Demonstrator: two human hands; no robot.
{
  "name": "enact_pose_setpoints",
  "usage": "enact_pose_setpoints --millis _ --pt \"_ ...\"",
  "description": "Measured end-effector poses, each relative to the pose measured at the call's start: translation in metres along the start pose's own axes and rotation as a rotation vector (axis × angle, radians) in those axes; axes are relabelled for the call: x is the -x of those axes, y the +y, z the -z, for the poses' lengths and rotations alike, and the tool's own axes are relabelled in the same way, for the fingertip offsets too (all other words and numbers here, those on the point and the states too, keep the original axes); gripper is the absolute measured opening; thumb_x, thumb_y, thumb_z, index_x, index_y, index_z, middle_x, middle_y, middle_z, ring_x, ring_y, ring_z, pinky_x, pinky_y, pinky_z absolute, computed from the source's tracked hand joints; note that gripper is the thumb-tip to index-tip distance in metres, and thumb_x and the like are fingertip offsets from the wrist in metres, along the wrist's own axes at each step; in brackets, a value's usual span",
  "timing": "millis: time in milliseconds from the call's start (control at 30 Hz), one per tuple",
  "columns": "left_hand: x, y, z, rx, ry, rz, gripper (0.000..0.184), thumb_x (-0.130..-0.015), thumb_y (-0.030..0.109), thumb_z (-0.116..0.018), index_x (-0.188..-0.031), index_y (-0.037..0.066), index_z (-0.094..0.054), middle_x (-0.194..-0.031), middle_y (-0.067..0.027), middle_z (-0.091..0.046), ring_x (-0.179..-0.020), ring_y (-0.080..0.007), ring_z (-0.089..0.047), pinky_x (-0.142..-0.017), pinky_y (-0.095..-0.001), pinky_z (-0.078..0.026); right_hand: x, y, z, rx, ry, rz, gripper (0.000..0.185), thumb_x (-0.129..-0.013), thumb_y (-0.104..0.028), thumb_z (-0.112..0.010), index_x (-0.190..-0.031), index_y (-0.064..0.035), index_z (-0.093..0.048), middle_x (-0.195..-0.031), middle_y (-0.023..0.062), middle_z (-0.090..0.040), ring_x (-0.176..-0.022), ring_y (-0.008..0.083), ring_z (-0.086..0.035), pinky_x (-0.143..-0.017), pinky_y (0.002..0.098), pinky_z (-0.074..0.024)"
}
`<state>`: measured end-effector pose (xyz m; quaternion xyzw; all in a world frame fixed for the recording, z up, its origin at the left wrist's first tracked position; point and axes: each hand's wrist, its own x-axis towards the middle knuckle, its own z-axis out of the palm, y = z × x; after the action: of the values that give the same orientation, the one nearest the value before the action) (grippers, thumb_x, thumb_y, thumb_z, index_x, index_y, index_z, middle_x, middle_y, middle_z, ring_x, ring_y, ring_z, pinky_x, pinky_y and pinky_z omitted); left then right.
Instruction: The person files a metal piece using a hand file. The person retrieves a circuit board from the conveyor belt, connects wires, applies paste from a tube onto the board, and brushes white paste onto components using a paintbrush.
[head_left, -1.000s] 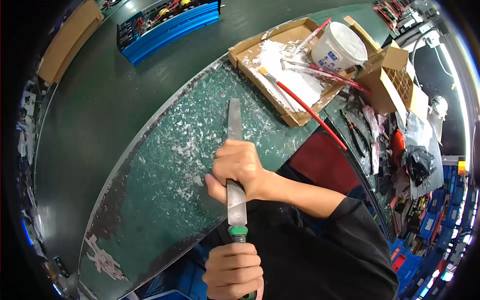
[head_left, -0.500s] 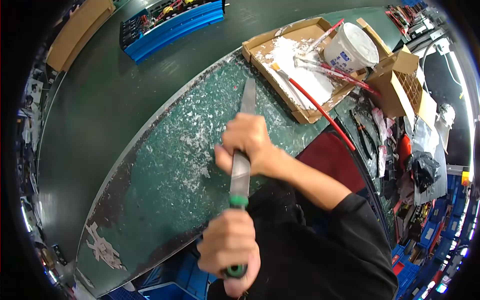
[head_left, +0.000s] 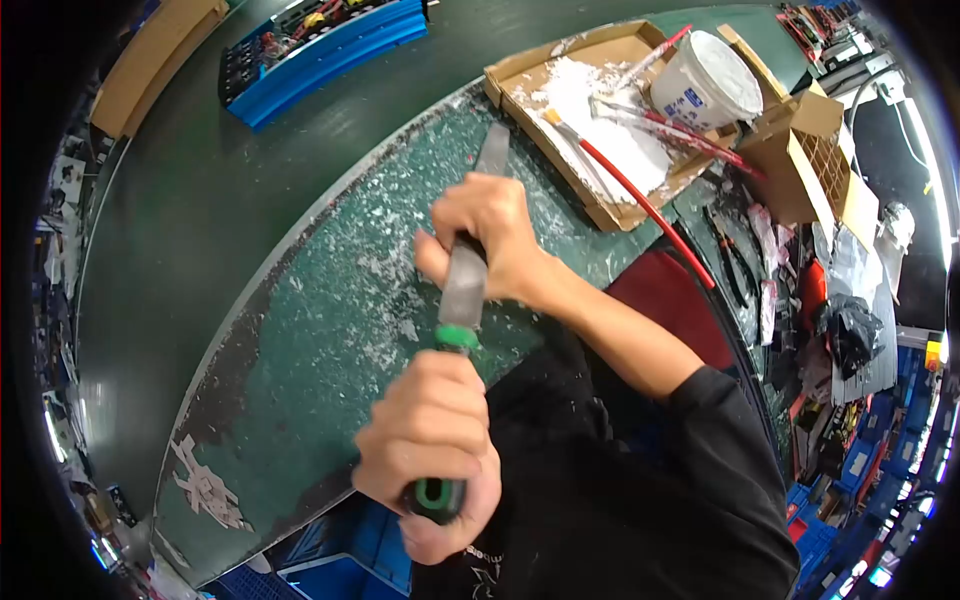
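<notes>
A flat metal file (head_left: 463, 288) with a green-and-black handle slants up and away from me over the worn green tabletop. My left hand (head_left: 425, 440) is closed in a fist around its handle, the green butt end showing below the fingers. Farther up the blade, my right hand (head_left: 487, 218) is closed over it, with the thumb on the near left side. The blade's tip shows beyond the right knuckles. A dark spot lies between thumb and fingers; whether a small piece is pinched there is hidden.
The green worktable (head_left: 330, 330) is strewn with white flakes. At its far right lies a cardboard tray (head_left: 607, 217) with white powder, brushes and a white bucket (head_left: 705, 85). Pliers (head_left: 735, 260) lie at the right. A blue rack (head_left: 325, 60) stands beyond, and paper scraps (head_left: 208, 490) lie near left.
My left hand and the file's handle have moved up and to the left. My right hand has shifted slightly the same way, still on the blade.
</notes>
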<state>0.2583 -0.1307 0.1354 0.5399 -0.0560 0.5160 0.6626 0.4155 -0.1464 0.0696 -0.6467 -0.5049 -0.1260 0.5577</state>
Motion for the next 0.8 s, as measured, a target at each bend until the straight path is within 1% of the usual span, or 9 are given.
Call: enact_pose_setpoints --millis 33,167,233,333,400,500,633,667,800 --pt "-0.006 0.002 -0.002 0.007 -0.022 0.016 0.045 -0.089 0.047 -0.045 -0.065 0.009 -0.042 -0.051 -0.0039 -0.037 -0.047 -0.0175 -0.038 -0.061 -0.0397 -0.035 0.002 -0.004 0.000 0.005 -0.001 -0.009 0.031 -0.065 -0.007 -0.070 -0.052 -0.0090 -0.042 -0.050 0.0061 -0.042 -0.046 0.0281 -0.042 -0.048 0.0390 -0.0311" --pt "0.003 0.027 -0.006 -0.054 -0.049 -0.051 0.046 -0.087 0.047 -0.049 -0.059 0.011 -0.043 -0.046 -0.0003 -0.038 -0.040 -0.0153 -0.037 -0.049 -0.0321 -0.033 0.014 -0.041 0.008 0.033 -0.017 -0.052 0.032 -0.065 -0.007 -0.070 -0.052 -0.0104 -0.042 -0.051 0.0056 -0.040 -0.047 0.0275 -0.042 -0.048 0.0390 -0.0305" --pt "0.017 0.043 0.000 0.107 0.009 -0.127 0.055 -0.094 0.053 -0.050 -0.062 0.008 -0.047 -0.046 -0.0002 -0.042 -0.038 -0.0156 -0.041 -0.043 -0.0297 -0.038 0.026 -0.068 0.011 -0.042 -0.023 -0.104 0.035 -0.064 -0.007 -0.071 -0.049 -0.0119 -0.040 -0.047 0.0041 -0.037 -0.043 0.0248 -0.040 -0.045 0.0368 -0.0287" --pt "0.027 0.048 0.000 0.141 0.086 -0.150 0.054 -0.093 0.053 -0.051 -0.063 0.008 -0.047 -0.047 -0.0002 -0.042 -0.039 -0.0155 -0.041 -0.044 -0.0299 -0.038 0.034 -0.075 0.010 -0.048 0.012 -0.161 0.036 -0.063 -0.006 -0.071 -0.048 -0.0127 -0.039 -0.046 0.0025 -0.035 -0.041 0.0233 -0.039 -0.045 0.0358 -0.0285" --pt "0.026 0.042 0.001 0.118 0.045 -0.110 0.054 -0.093 0.053 -0.051 -0.063 0.009 -0.047 -0.047 0.0000 -0.042 -0.039 -0.0155 -0.041 -0.045 -0.0304 -0.037 0.033 -0.063 0.011 0.009 0.029 -0.089 0.029 -0.061 -0.010 -0.068 -0.048 -0.0126 -0.042 -0.044 0.0031 -0.039 -0.041 0.0233 -0.043 -0.045 0.0362 -0.0329" --pt "0.016 0.028 0.002 0.088 0.012 -0.048 0.054 -0.092 0.054 -0.054 -0.063 0.009 -0.046 -0.047 0.0002 -0.040 -0.039 -0.0161 -0.040 -0.045 -0.0325 -0.034 0.024 -0.045 0.012 0.057 0.021 -0.071 0.030 -0.061 -0.009 -0.069 -0.048 -0.0123 -0.042 -0.044 0.0035 -0.039 -0.042 0.0245 -0.043 -0.045 0.0379 -0.0313" --pt "0.019 0.047 0.001 0.162 0.020 -0.037 0.057 -0.094 0.054 -0.052 -0.060 0.009 -0.046 -0.046 0.0004 -0.041 -0.038 -0.0148 -0.040 -0.044 -0.0295 -0.038 0.031 -0.072 0.018 0.056 0.031 -0.124 0.037 -0.063 -0.004 -0.071 -0.049 -0.0136 -0.039 -0.045 0.0018 -0.037 -0.040 0.0213 -0.039 -0.045 0.0350 -0.0280" --pt "0.023 0.051 -0.001 0.187 0.017 -0.116 0.057 -0.095 0.053 -0.052 -0.059 0.009 -0.047 -0.045 0.0003 -0.044 -0.037 -0.0142 -0.042 -0.043 -0.0269 -0.039 0.040 -0.083 0.018 0.024 0.023 -0.173 0.033 -0.060 -0.006 -0.070 -0.047 -0.0127 -0.040 -0.045 0.0036 -0.036 -0.041 0.0240 -0.039 -0.045 0.0369 -0.0298" --pt "0.036 0.056 -0.003 0.187 0.070 -0.026 0.051 -0.092 0.046 -0.052 -0.056 0.010 -0.045 -0.044 0.0009 -0.042 -0.035 -0.0136 -0.040 -0.042 -0.0268 -0.034 0.048 -0.078 0.026 0.060 -0.004 -0.124 0.036 -0.063 -0.005 -0.071 -0.048 -0.0138 -0.040 -0.046 0.0022 -0.037 -0.040 0.0225 -0.039 -0.043 0.0357 -0.0283"
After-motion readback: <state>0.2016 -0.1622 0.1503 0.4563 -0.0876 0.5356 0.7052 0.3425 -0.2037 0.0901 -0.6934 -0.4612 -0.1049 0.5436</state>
